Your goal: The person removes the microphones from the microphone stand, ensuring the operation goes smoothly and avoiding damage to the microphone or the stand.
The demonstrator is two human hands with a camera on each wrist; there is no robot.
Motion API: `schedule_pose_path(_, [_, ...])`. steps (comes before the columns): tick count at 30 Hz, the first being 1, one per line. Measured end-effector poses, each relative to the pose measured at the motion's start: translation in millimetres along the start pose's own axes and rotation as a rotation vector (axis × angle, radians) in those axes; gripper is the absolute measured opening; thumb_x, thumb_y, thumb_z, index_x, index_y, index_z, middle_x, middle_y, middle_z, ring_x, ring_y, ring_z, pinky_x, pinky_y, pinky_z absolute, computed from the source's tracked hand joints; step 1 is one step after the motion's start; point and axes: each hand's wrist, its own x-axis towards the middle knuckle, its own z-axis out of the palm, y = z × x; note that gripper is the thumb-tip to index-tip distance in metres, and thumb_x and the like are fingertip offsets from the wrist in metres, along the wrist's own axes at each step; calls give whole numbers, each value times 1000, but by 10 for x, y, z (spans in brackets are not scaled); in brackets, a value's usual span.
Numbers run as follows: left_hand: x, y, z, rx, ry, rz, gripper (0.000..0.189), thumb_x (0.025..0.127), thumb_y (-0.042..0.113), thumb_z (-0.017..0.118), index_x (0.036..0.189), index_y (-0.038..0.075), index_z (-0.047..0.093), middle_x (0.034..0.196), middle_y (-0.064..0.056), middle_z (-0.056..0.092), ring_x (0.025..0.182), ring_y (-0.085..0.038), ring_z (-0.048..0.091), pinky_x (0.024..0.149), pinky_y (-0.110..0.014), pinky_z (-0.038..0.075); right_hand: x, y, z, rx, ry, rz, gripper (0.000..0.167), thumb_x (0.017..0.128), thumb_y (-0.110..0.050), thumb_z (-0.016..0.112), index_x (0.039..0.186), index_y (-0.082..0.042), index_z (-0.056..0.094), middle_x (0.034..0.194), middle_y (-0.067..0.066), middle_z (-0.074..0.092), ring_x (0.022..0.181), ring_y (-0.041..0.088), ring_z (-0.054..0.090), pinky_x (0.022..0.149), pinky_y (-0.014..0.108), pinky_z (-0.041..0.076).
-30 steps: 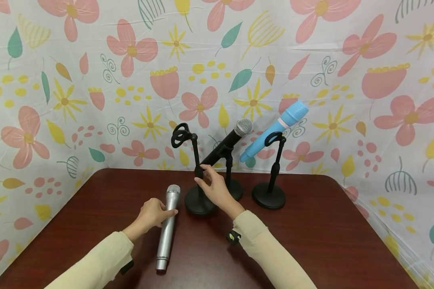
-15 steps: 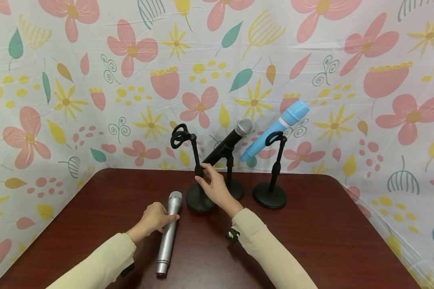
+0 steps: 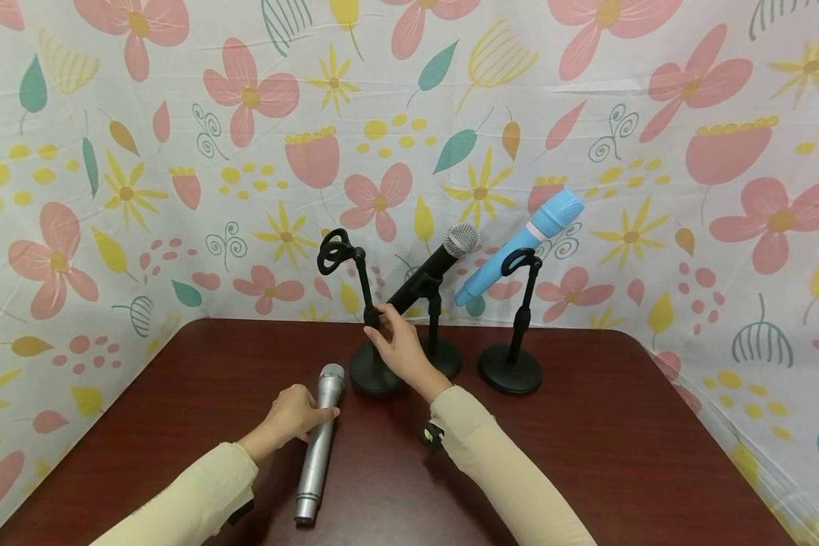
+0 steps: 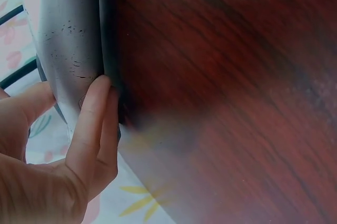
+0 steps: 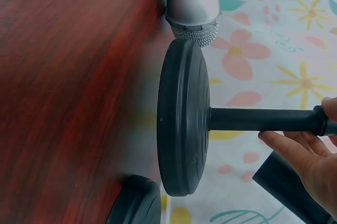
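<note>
My left hand (image 3: 290, 417) holds a silver microphone (image 3: 317, 455) around its middle, thumb across the top side. Its mesh head points away from me; in the left wrist view the scuffed silver body (image 4: 71, 39) sits between thumb and fingers (image 4: 92, 113). My right hand (image 3: 406, 349) pinches the pole of a black microphone stand (image 3: 367, 288), whose ring-shaped clip holds nothing. In the right wrist view the round base (image 5: 181, 118) stands on edge across the picture beside the tabletop; whether it touches the table I cannot tell.
Behind my right hand a second stand (image 3: 433, 311) bears a black microphone (image 3: 426, 269) with a silver mesh head. To the right a third stand (image 3: 515, 334) carries a light blue microphone (image 3: 519, 246). A flowered cloth (image 3: 409, 98) hangs behind the dark red wooden table (image 3: 587, 440).
The silver microphone has come slightly toward me with my left hand. My right hand and the gripped stand have shifted a little left and up in the head view, the clip leaning left.
</note>
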Motion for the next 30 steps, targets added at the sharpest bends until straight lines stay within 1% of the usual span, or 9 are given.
schedule_pose_path(3, [0,-2,11,7,-1,8,46,80,27,79,53,10,47,49,-9,53,41,-16,60,45,-32,53,41,7,18,-4,14,-1,42,96,-15,60,135,-3,48,115,20,62,110,32,59,96,47,46])
schedule_pose_path(7, [-5,-12,24,5,1,23,48,81,27,78,50,11,45,47,-8,52,40,-16,60,43,-32,52,111,13,49,-10,21,14,43,96,-15,60,136,-2,47,115,20,62,110,32,59,94,46,47])
schedule_pose_path(10, [-9,-14,28,-6,3,34,49,81,26,78,49,12,43,44,-5,49,40,-17,60,43,-32,51,169,3,76,21,9,47,45,97,-15,59,138,-3,46,110,17,64,104,28,61,91,42,50])
schedule_pose_path(13, [-13,-6,15,-11,-8,45,52,82,25,77,47,14,41,40,-3,47,40,-16,60,43,-31,51,221,-20,96,49,2,72,44,97,-14,59,138,-4,46,106,14,65,99,25,63,88,36,52])
schedule_pose_path(16, [-11,-8,15,-17,-9,60,52,82,24,76,46,15,40,39,-3,48,40,-16,60,43,-31,51,263,-30,117,56,7,77,42,97,-14,59,137,-5,47,103,13,65,96,25,64,85,34,53])
schedule_pose_path(19, [-9,-14,31,-14,6,65,51,81,24,78,46,13,42,40,-5,50,40,-17,60,42,-32,51,302,-8,148,53,13,91,42,97,-14,59,137,-5,48,103,14,64,97,26,65,85,34,53])
schedule_pose_path(23, [-1,-13,46,0,13,58,51,81,26,78,46,12,43,40,-4,51,40,-19,60,42,-31,50,344,35,210,59,24,108,41,97,-13,59,136,-6,48,106,15,63,99,26,65,86,33,53])
schedule_pose_path(27, [2,-10,45,16,18,50,50,81,27,78,46,11,45,40,-3,50,40,-17,59,42,-30,49,370,50,276,65,19,118,40,97,-14,59,135,-7,48,110,15,62,103,26,63,88,33,52])
schedule_pose_path(30, [5,-11,45,17,21,52,50,81,26,78,47,11,45,40,-2,49,39,-15,58,42,-30,49,387,48,322,76,18,110,40,97,-13,58,135,-6,48,112,16,61,105,26,62,89,34,51])
